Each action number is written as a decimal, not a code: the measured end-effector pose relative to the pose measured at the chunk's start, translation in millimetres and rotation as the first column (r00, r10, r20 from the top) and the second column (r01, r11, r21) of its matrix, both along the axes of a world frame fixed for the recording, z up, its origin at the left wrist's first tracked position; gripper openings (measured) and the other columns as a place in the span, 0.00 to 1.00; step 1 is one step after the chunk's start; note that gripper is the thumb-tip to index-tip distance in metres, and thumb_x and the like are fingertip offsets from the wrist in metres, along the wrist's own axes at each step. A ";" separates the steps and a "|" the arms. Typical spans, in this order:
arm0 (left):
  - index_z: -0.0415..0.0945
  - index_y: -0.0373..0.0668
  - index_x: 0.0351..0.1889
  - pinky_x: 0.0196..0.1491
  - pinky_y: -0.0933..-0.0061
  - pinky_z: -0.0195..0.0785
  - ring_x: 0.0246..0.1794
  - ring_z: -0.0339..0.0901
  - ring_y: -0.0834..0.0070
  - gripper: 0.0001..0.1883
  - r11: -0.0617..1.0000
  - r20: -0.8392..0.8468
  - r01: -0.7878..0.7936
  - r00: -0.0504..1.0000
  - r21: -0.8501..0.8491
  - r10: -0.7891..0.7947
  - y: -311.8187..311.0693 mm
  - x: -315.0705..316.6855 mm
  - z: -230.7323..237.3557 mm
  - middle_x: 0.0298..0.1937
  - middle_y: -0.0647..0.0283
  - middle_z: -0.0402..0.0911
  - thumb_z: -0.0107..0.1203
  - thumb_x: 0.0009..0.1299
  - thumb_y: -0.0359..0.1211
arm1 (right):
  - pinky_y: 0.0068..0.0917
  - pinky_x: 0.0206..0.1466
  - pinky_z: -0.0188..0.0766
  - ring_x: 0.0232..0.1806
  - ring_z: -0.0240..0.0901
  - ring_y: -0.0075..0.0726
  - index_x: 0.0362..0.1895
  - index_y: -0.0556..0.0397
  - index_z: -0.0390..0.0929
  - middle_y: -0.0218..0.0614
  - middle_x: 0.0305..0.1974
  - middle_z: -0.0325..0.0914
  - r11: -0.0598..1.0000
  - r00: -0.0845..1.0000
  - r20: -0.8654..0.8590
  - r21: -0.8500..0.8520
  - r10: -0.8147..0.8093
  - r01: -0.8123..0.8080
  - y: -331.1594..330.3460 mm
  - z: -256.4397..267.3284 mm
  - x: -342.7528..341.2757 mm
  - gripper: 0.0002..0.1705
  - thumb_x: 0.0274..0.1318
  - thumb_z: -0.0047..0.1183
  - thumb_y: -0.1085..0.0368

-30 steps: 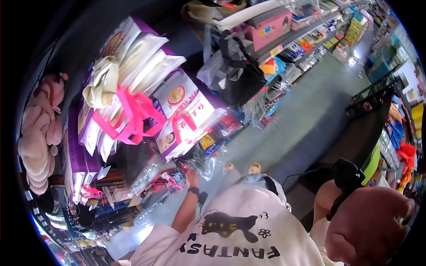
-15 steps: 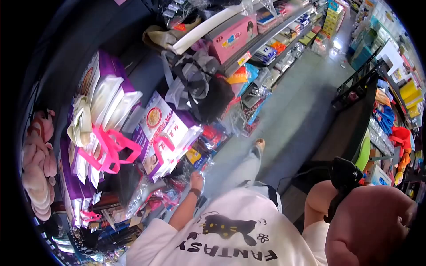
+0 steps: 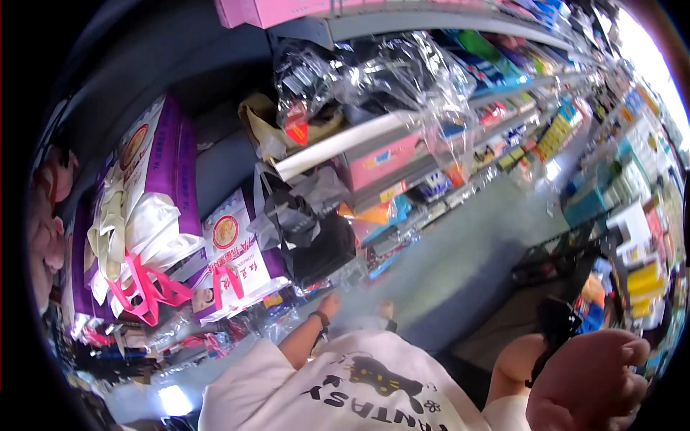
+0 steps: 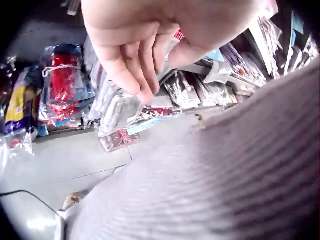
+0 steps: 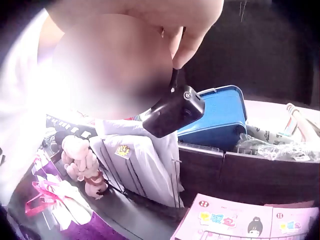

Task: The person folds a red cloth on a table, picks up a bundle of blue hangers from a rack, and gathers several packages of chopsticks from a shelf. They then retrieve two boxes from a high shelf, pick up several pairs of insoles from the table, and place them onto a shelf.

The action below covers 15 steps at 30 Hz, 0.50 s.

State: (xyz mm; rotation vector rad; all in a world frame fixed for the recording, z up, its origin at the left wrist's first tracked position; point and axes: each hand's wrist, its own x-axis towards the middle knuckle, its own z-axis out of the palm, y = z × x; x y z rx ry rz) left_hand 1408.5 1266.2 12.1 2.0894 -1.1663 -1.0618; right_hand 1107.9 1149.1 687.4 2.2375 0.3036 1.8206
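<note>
My left hand [image 4: 150,45] hangs in front of the shelves with its fingers loosely bent, holding nothing. Behind its fingertips in the left wrist view are clear plastic packets [image 4: 117,112], and a red item in a clear bag [image 4: 62,82] hangs to the left. My right hand [image 3: 589,381] is raised close to the head camera, with a black wrist camera [image 3: 560,320] strapped behind it. In the right wrist view, the right fingers [image 5: 187,47] are bent right above a black box-shaped camera [image 5: 175,112] at the head; I cannot tell whether they grip it.
White-and-purple printed boxes [image 3: 233,248] and a pink strap [image 3: 147,291] stand at left, beside a black bag [image 3: 313,248]. Plush toys [image 3: 54,237] hang at far left. Shelves line the grey aisle floor [image 3: 445,251]. A blue bin [image 5: 217,112] tops a dark ledge.
The head view has swung, bringing more of the upper shelves into sight. My left hand has come away from the plastic packets at the left shelf. My right hand stays raised.
</note>
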 end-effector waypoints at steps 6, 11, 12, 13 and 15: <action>0.71 0.36 0.33 0.31 0.71 0.68 0.24 0.75 0.71 0.11 0.972 -0.033 0.213 0.977 0.101 -0.211 -83.3 -41.7 66.4 0.26 0.59 0.77 0.47 0.56 0.33 | 0.41 0.30 0.62 0.33 0.65 0.39 0.42 0.41 0.66 0.34 0.37 0.63 0.979 0.982 -0.116 0.120 -0.151 0.165 -49.2 -10.9 -12.9 0.18 0.43 0.51 0.60; 0.71 0.37 0.34 0.31 0.69 0.66 0.25 0.74 0.70 0.11 0.961 -0.064 0.253 0.967 0.108 -0.247 -111.6 -55.8 65.6 0.27 0.58 0.76 0.48 0.56 0.33 | 0.35 0.31 0.58 0.34 0.63 0.39 0.42 0.35 0.68 0.33 0.36 0.64 0.949 0.980 -0.130 0.257 -0.153 0.182 -78.7 -49.0 -22.9 0.11 0.52 0.42 0.55; 0.71 0.37 0.34 0.31 0.69 0.66 0.26 0.74 0.70 0.11 0.967 -0.073 0.241 0.969 0.088 -0.235 -110.7 -57.7 68.8 0.27 0.58 0.76 0.48 0.56 0.34 | 0.35 0.32 0.60 0.33 0.64 0.40 0.42 0.40 0.67 0.36 0.36 0.64 0.927 0.983 -0.160 0.350 -0.086 0.137 -87.1 -63.8 -20.9 0.12 0.51 0.43 0.57; 0.70 0.38 0.33 0.32 0.67 0.66 0.28 0.74 0.67 0.11 0.972 -0.129 0.215 0.971 0.091 -0.202 -106.0 -59.2 73.4 0.28 0.55 0.75 0.47 0.58 0.36 | 0.35 0.32 0.61 0.33 0.64 0.41 0.42 0.46 0.65 0.39 0.36 0.64 0.892 0.984 -0.176 0.443 -0.017 0.095 -95.7 -78.7 -18.8 0.13 0.50 0.44 0.59; 0.70 0.38 0.32 0.34 0.62 0.65 0.30 0.74 0.60 0.12 0.989 -0.075 0.147 0.986 0.005 -0.147 -97.8 -67.8 115.8 0.29 0.51 0.75 0.44 0.59 0.38 | 0.30 0.35 0.63 0.34 0.64 0.41 0.42 0.55 0.62 0.43 0.37 0.64 0.703 0.992 -0.116 0.710 0.050 0.048 -104.8 -109.7 -9.5 0.16 0.47 0.43 0.65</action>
